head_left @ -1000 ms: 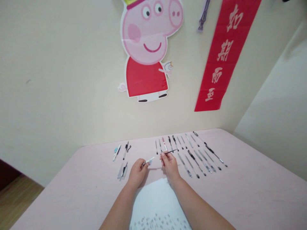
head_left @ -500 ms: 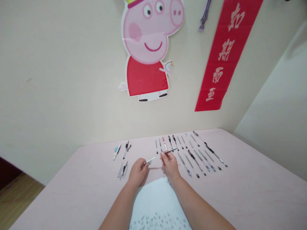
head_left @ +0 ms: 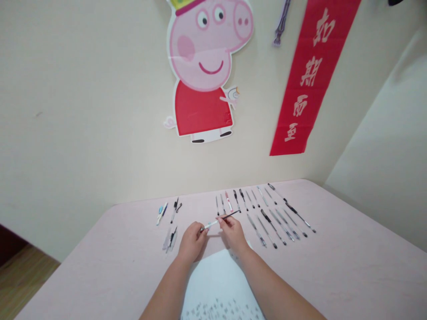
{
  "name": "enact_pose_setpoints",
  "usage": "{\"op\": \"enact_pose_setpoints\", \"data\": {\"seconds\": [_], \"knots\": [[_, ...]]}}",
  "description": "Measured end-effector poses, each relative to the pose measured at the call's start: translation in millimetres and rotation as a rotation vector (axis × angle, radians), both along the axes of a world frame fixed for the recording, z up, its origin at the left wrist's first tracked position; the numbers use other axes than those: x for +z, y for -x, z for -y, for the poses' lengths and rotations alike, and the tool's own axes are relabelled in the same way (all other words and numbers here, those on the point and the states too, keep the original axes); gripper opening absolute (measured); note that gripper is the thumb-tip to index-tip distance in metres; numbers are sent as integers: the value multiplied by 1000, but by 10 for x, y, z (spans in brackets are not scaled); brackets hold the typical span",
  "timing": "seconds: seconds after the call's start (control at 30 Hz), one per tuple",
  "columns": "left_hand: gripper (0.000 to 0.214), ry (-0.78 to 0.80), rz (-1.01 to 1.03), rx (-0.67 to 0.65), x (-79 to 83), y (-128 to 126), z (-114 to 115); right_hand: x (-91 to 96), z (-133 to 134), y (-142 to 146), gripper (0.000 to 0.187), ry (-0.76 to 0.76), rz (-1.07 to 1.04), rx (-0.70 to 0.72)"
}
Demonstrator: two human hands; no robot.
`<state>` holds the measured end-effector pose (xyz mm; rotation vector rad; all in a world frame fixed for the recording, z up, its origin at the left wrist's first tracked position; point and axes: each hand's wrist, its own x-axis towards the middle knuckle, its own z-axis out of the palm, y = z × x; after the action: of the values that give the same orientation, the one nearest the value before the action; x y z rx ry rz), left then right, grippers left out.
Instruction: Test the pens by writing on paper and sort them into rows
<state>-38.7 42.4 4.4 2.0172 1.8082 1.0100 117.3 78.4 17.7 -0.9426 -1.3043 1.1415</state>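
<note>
Above the top edge of a sheet of paper (head_left: 216,271), my left hand (head_left: 192,242) is closed on a white pen barrel (head_left: 211,224) that points right. A thin dark pen refill (head_left: 232,214) is pinched between the thumb and fingers of my right hand (head_left: 233,233), its far end sticking out up and to the right. The barrel's right end meets the fingertips of my right hand, and the two pieces lie nearly in one line. Whether the refill's near end is inside the barrel is hidden by the fingers.
Several pens lie in two rows on the pink tabletop (head_left: 333,266) to the right, among them a black-gripped pen (head_left: 268,218) and a red-and-white pen (head_left: 228,202). At left are a blue-capped pen's parts (head_left: 162,212), a disassembled black pen (head_left: 174,211) and clear pen parts (head_left: 170,240). A wall stands behind.
My right hand has moved left and slightly down with the refill, closing the gap to the white barrel. My left hand stays almost in place. The view has shifted slightly.
</note>
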Motion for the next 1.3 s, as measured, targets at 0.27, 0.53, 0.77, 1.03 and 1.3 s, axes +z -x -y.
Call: {"op": "enact_pose_setpoints", "data": {"seconds": [0.27, 0.53, 0.77, 1.03, 1.3], "knots": [[21, -13, 29, -32, -23, -4, -8, -155, -22, 65, 31, 48, 11, 235], [24, -33, 122, 53, -32, -6, -30, -193, -30, 31, 35, -337, 502, 143], [25, -27, 203, 97, -28, -12, -31, -204, -4, 57, 40, -467, 875, 149], [25, -35, 250, 104, -27, -19, -30, -109, 31, 70, 20, -439, 977, 124], [22, -20, 223, 101, -50, -10, -29, -88, 27, 7, 7, -354, 1019, 131]]}}
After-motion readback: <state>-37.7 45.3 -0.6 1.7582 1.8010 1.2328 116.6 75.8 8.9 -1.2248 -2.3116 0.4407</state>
